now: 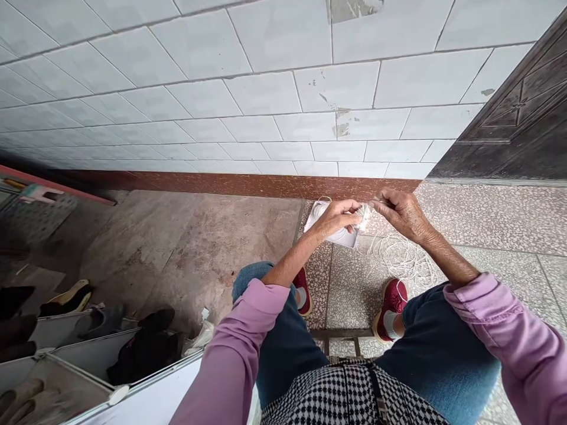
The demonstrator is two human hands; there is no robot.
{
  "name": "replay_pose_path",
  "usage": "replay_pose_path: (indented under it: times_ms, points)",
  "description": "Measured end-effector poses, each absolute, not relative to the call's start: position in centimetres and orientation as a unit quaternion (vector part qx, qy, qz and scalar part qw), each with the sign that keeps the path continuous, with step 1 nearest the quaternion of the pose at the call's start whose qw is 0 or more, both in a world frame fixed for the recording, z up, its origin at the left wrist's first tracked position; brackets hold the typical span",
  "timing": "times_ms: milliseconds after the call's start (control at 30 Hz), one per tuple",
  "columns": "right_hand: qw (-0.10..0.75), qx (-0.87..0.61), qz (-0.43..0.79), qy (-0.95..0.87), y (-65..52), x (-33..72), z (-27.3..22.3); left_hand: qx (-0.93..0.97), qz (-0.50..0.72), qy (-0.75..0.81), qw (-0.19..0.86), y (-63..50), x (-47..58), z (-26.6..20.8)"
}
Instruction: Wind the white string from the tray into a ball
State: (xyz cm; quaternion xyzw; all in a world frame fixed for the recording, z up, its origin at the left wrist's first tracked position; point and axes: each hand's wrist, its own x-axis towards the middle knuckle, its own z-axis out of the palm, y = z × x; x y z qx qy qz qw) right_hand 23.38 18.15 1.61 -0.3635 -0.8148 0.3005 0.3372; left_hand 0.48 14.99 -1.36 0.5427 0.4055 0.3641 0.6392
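Observation:
My left hand (340,217) is closed on a small bundle of white cord work (364,217), its fingers curled around the left side. My right hand (402,213) pinches thumb against forefinger just right of the bundle; what lies in that pinch is too small to make out. Loose white cord (405,260) spreads in tangled loops on the floor below my right hand. Beneath my left hand, a shallow white tray (349,239) rests on the floor, partly hidden, with more white cord (316,211) at its upper left.
A white tiled wall (261,94) rises in front, with a dark door (518,130) at right. At lower left stands an open shoe rack (88,354) holding several shoes. My red shoes (394,298) flank the floor before a low stool bar (341,334).

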Motion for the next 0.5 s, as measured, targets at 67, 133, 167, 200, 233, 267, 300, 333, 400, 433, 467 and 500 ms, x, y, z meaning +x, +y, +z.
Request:
replay_pose_path:
  times_ms: [67,133,167,200,233,267,300,333,400,433,467,500]
  points:
    - [0.356,-0.368,0.302,-0.804,18.4,23.3,1.4,0.521,0.350,0.395,0.670,14.8,0.6,-1.3]
    - [0.372,-0.377,0.318,-0.786,18.8,23.2,1.1,0.492,0.355,0.385,0.695,14.7,0.7,-1.3]
    - [0.381,-0.380,0.330,-0.776,18.9,23.1,0.8,0.479,0.364,0.383,0.701,14.7,0.8,-1.3]
    - [0.389,-0.381,0.343,-0.765,19.1,22.9,0.6,0.469,0.373,0.383,0.703,14.7,0.9,-1.3]
    - [0.395,-0.380,0.358,-0.756,19.2,22.7,0.4,0.462,0.382,0.385,0.702,14.8,0.9,-1.3]
    - [0.397,-0.377,0.372,-0.750,19.3,22.5,0.1,0.459,0.391,0.387,0.698,14.9,1.0,-1.4]
    - [0.396,-0.375,0.385,-0.744,19.3,22.2,0.0,0.460,0.401,0.389,0.690,15.0,1.0,-1.4]
    - [0.394,-0.373,0.397,-0.740,19.3,22.0,-0.1,0.466,0.409,0.388,0.681,15.0,1.0,-1.5]
    - [0.400,-0.376,0.404,-0.731,19.0,21.8,0.1,0.488,0.419,0.390,0.659,15.2,1.1,-1.6]
    - [0.410,-0.380,0.397,-0.728,18.8,21.8,0.3,0.498,0.422,0.395,0.647,15.2,1.1,-1.7]
    - [0.421,-0.382,0.388,-0.726,18.6,21.8,0.5,0.502,0.425,0.403,0.636,15.2,1.1,-1.7]
    - [0.430,-0.382,0.378,-0.726,18.3,21.9,0.8,0.500,0.430,0.415,0.627,15.3,1.1,-1.8]
